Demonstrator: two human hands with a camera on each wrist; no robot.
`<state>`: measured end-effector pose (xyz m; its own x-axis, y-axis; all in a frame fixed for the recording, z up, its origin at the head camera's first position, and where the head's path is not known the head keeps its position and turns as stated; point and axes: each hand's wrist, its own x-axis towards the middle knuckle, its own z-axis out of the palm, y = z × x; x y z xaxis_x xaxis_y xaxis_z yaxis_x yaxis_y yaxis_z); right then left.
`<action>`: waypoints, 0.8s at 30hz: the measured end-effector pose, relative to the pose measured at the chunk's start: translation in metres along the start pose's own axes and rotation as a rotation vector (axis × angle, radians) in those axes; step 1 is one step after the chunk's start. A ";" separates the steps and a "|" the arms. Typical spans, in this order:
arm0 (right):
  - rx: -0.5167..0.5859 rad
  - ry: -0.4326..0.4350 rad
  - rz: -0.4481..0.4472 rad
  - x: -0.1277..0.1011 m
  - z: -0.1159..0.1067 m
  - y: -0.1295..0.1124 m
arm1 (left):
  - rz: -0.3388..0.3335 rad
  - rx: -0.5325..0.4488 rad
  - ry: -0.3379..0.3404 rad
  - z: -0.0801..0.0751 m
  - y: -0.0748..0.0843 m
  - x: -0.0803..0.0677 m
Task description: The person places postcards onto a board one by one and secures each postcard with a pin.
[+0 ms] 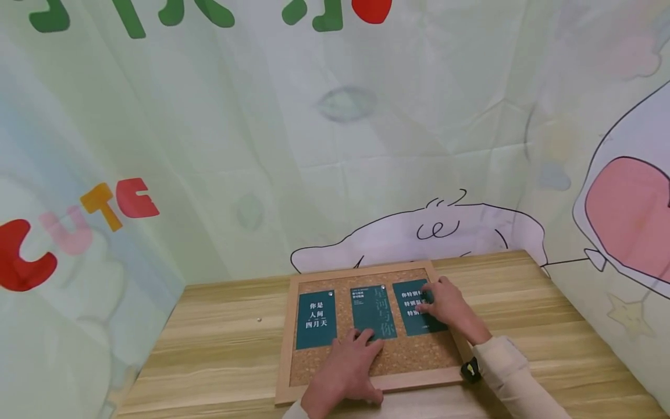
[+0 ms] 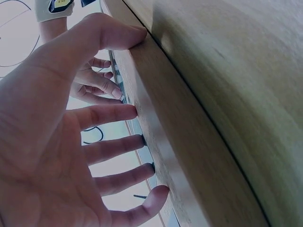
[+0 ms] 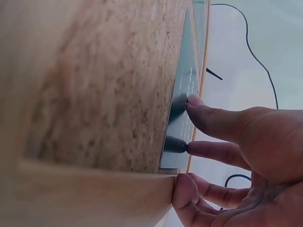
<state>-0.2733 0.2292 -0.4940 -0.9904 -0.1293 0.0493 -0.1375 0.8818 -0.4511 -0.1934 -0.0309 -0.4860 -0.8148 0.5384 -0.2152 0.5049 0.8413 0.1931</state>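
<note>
A wood-framed cork board (image 1: 424,356) lies on the table with three dark green cards printed with white characters. The left card (image 1: 316,337) and the middle card (image 1: 368,319) each show a small pin near the top right corner. My left hand (image 1: 348,366) is spread over the front edge, its thumb on the frame and its fingertips on the cork and the lower end of the middle card. My right hand (image 1: 449,305) touches the right card (image 1: 410,323) with thumb and a finger; other fingers rest against the right frame edge. That card's top right corner is hidden.
A small loose pin (image 1: 259,319) lies on the wooden table (image 1: 220,349) left of the board. A printed cloth (image 1: 235,145) hangs behind and beside the table. A dark wrist device (image 1: 470,370) is on the right wrist.
</note>
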 end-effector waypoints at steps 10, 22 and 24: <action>0.035 0.023 0.003 -0.002 0.000 0.009 | 0.009 0.005 0.008 0.002 -0.001 0.000; 0.155 -0.077 0.097 -0.019 -0.018 0.029 | 0.009 0.000 0.011 0.003 -0.001 0.001; 0.175 -0.102 0.110 -0.021 -0.019 0.031 | 0.006 -0.002 0.009 0.002 -0.001 0.001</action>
<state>-0.2575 0.2677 -0.4926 -0.9914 -0.0896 -0.0950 -0.0154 0.8023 -0.5967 -0.1942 -0.0309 -0.4887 -0.8139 0.5433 -0.2058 0.5097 0.8377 0.1961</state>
